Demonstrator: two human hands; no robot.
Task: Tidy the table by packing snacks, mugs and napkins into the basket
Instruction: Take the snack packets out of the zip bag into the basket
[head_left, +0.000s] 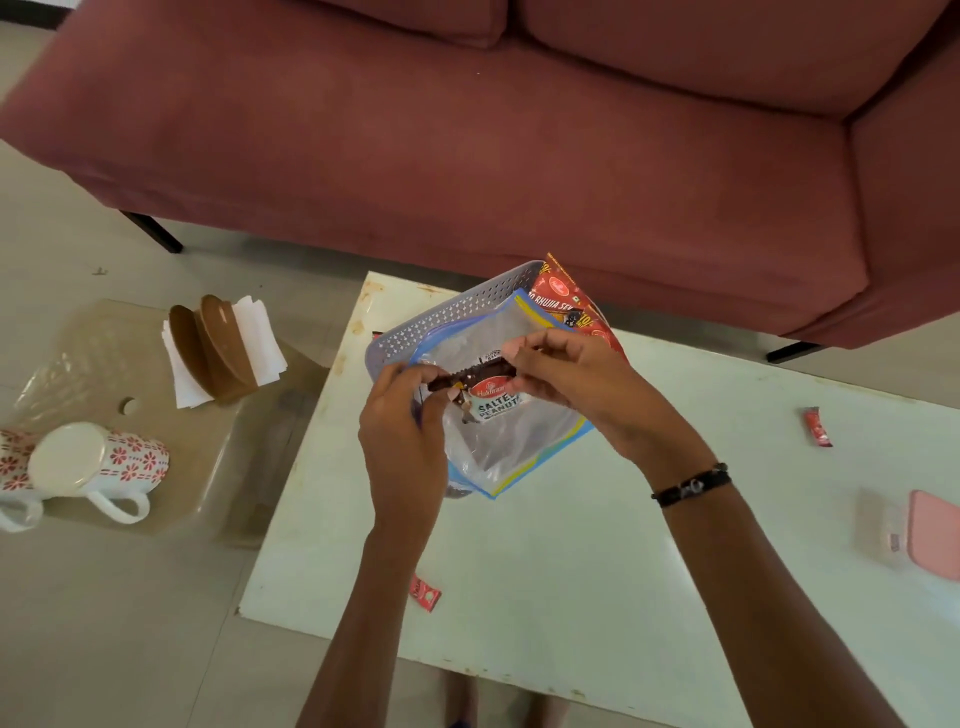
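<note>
Both hands hold a salted peanuts packet (496, 400) over a clear zip bag (498, 441) with blue and yellow edges. My left hand (402, 436) pinches the packet's left end; my right hand (566, 374) pinches its right end. Under the bag lies the grey perforated basket (447, 317) on the white table (597, 561). A red snack pack (569, 296) leans at the basket's far right corner. Two red-flowered white mugs (98, 467) lie upside down on a side stool at left. White napkins (260, 338) sit there in a brown holder (213, 348).
Two small red sachets lie on the table, one near the front left edge (425, 594), one at right (817, 427). A pink object (935, 535) rests at the right edge. A maroon sofa (519, 130) stands behind the table. The beige stool (145, 431) is left of it.
</note>
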